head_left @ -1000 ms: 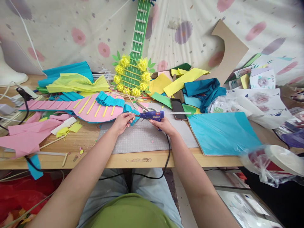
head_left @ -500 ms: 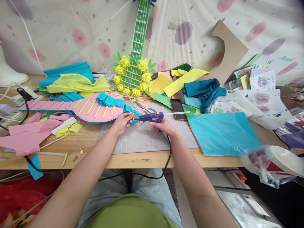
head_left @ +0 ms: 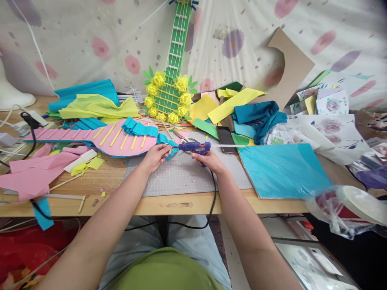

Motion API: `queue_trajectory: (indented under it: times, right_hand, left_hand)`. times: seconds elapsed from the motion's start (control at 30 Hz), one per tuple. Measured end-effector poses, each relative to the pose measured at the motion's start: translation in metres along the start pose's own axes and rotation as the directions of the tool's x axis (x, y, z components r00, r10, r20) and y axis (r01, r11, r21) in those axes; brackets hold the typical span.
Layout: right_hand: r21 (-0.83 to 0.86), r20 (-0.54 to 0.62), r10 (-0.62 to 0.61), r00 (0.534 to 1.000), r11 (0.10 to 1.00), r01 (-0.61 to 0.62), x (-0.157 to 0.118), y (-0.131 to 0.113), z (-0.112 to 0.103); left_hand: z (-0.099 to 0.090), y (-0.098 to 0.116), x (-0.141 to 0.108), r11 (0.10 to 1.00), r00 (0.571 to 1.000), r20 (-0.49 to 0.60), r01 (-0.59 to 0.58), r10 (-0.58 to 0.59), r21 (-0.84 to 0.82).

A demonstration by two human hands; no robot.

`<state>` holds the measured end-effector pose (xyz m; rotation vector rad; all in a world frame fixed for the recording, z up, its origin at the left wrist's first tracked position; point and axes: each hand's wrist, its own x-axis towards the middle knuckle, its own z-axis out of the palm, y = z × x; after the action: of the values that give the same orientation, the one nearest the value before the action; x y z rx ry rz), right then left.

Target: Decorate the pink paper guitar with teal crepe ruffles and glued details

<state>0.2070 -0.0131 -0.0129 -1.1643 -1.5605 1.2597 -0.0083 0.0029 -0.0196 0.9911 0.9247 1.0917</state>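
In my right hand (head_left: 207, 159) is a blue hot glue gun (head_left: 195, 148), with a long white glue stick (head_left: 228, 146) poking out of its rear. Its nozzle points left and sits close to the fingertips of my left hand (head_left: 157, 156). Those fingers are pinched on a strip of blue crepe paper (head_left: 172, 153); the exact grip is partly hidden. To the left lies a pink guitar-shaped cutout (head_left: 110, 139) with yellow sticks and a ruffled blue paper band (head_left: 139, 128) on it. Scissors (head_left: 184, 139) lie behind the glue gun, partly covered.
A grey cutting mat (head_left: 187, 177) lies under my hands. A green paper guitar (head_left: 173, 72) with yellow flowers leans at the back. A phone (head_left: 226, 139) and a blue board (head_left: 286, 171) lie to the right. The glue gun's black cord (head_left: 213, 201) hangs over the table edge.
The glue gun has shifted slightly right, its nozzle now a little farther from my left fingertips. My left hand stays almost in place, still pinching the blue paper.
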Motion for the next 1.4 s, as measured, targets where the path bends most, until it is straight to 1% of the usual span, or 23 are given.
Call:
queue_trajectory:
  times: [0.13, 0.3, 0.4, 0.53, 0.6, 0.67, 0.77, 0.83, 0.9, 1.0, 1.13, 1.17, 1.2, 1.23, 1.3, 1.33, 1.37, 1.4]
  right_hand:
    - [0.008, -0.137, -0.031, 0.990, 0.999, 0.032, 0.004, 0.005, -0.002]
    - [0.098, -0.224, -0.073, 0.972, 0.990, 0.097, 0.007, 0.009, -0.003]
    - [0.122, -0.281, -0.069, 0.957, 0.987, 0.107, 0.008, 0.008, -0.003]
    - [0.141, -0.389, -0.054, 0.919, 0.983, 0.117, 0.011, 0.008, -0.006]
    - [0.123, -0.443, -0.047, 0.896, 0.986, 0.112, 0.013, 0.010, -0.008]
    - [0.067, -0.492, -0.016, 0.870, 0.996, 0.056, 0.014, 0.013, -0.010]
    - [-0.104, -0.590, 0.025, 0.807, 0.989, -0.107, 0.015, 0.018, -0.014]
    - [-0.252, -0.649, -0.002, 0.760, 0.944, -0.212, 0.017, 0.021, -0.016]
    - [-0.353, -0.683, -0.027, 0.730, 0.887, -0.298, 0.019, 0.023, -0.018]
    - [-0.399, -0.718, -0.020, 0.695, 0.831, -0.389, 0.026, 0.025, -0.021]
    - [-0.374, -0.789, -0.047, 0.613, 0.827, -0.418, 0.032, 0.025, -0.028]
    - [-0.367, -0.797, -0.045, 0.602, 0.828, -0.424, 0.033, 0.025, -0.030]
    - [-0.366, -0.795, -0.035, 0.606, 0.824, -0.433, 0.033, 0.026, -0.033]
    - [-0.373, -0.784, -0.020, 0.621, 0.815, -0.444, 0.034, 0.026, -0.034]
    - [-0.415, -0.747, -0.007, 0.665, 0.787, -0.457, 0.033, 0.027, -0.036]
    - [-0.449, -0.733, -0.023, 0.679, 0.767, -0.458, 0.033, 0.028, -0.036]
    - [-0.487, -0.728, -0.057, 0.684, 0.744, -0.456, 0.032, 0.028, -0.035]
    - [-0.525, -0.728, -0.104, 0.677, 0.719, -0.455, 0.031, 0.028, -0.033]
  left_hand:
    - [0.000, 0.000, 0.000, 1.000, 1.000, 0.001, 0.011, -0.011, 0.008]
    - [0.000, -0.001, -0.001, 1.000, 0.999, 0.033, 0.016, -0.017, 0.019]
    - [0.000, 0.000, -0.001, 1.000, 0.999, 0.029, 0.013, -0.014, 0.013]
    - [0.001, 0.000, -0.002, 1.000, 0.999, 0.030, 0.016, -0.016, 0.008]
    - [0.001, 0.000, -0.002, 1.000, 0.999, 0.034, 0.016, -0.016, 0.011]
    - [0.001, 0.000, -0.002, 1.000, 0.999, 0.039, 0.011, -0.011, 0.010]
    - [0.001, 0.001, -0.002, 1.000, 0.999, 0.050, -0.001, 0.001, 0.006]
    - [0.001, 0.001, -0.002, 1.000, 0.999, 0.046, -0.009, 0.008, 0.002]
    - [0.002, 0.000, -0.002, 1.000, 0.999, 0.031, -0.019, 0.019, -0.004]
    - [0.004, 0.000, -0.002, 0.999, 0.999, 0.002, -0.045, 0.045, -0.019]
    - [0.009, 0.000, -0.003, 0.998, 0.997, -0.057, -0.058, 0.056, -0.038]
    - [0.010, 0.000, -0.003, 0.997, 0.996, -0.067, -0.058, 0.055, -0.043]
    - [0.010, 0.000, -0.003, 0.997, 0.996, -0.074, -0.059, 0.056, -0.049]
    - [0.011, 0.000, -0.003, 0.997, 0.995, -0.078, -0.062, 0.058, -0.055]
    - [0.012, 0.000, -0.003, 0.995, 0.995, -0.076, -0.069, 0.064, -0.066]
    - [0.011, 0.000, -0.002, 0.995, 0.995, -0.071, -0.069, 0.064, -0.074]
    - [0.011, -0.001, -0.002, 0.994, 0.996, -0.065, -0.066, 0.061, -0.087]
    - [0.010, 0.000, -0.002, 0.993, 0.997, -0.058, -0.060, 0.055, -0.105]
